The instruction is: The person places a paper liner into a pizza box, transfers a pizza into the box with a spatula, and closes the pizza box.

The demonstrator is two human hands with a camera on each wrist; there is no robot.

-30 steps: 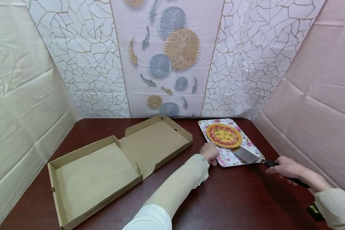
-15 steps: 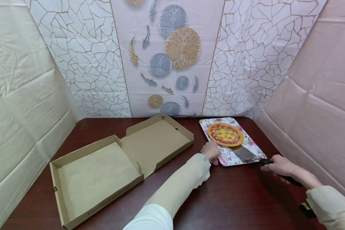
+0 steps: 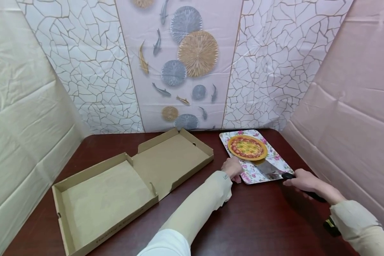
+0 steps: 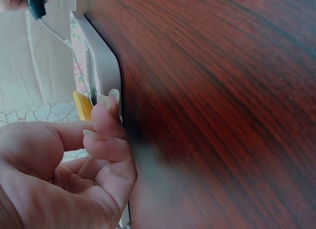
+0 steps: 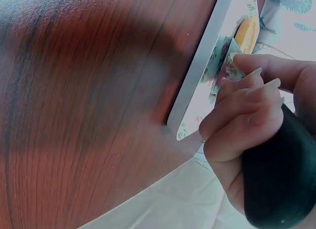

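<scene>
A round pizza [image 3: 247, 147] with a yellow rim lies on a flower-patterned tray [image 3: 251, 174] at the back right. My right hand [image 3: 305, 181] grips the black handle [image 5: 281, 174] of a spatula [image 3: 268, 169]. The metal blade slopes down over the tray, its front edge tucked under the pizza's near side. My left hand [image 3: 233, 167] holds the tray's left edge; in the left wrist view the curled fingers [image 4: 111, 150] are right at the tray's grey side [image 4: 106, 66].
An open cardboard pizza box [image 3: 108, 204] lies on the left, its lid [image 3: 172, 154] folded out toward the tray. A dark red wooden table [image 3: 243, 224] bears everything. Fabric walls [image 3: 348, 106] enclose the sides and back. A small black-and-yellow object [image 3: 331, 227] is beside the right sleeve.
My right hand has moved left with the spatula, and its blade reaches slightly farther under the pizza. The left hand stays at the tray's edge. The head view has shifted slightly.
</scene>
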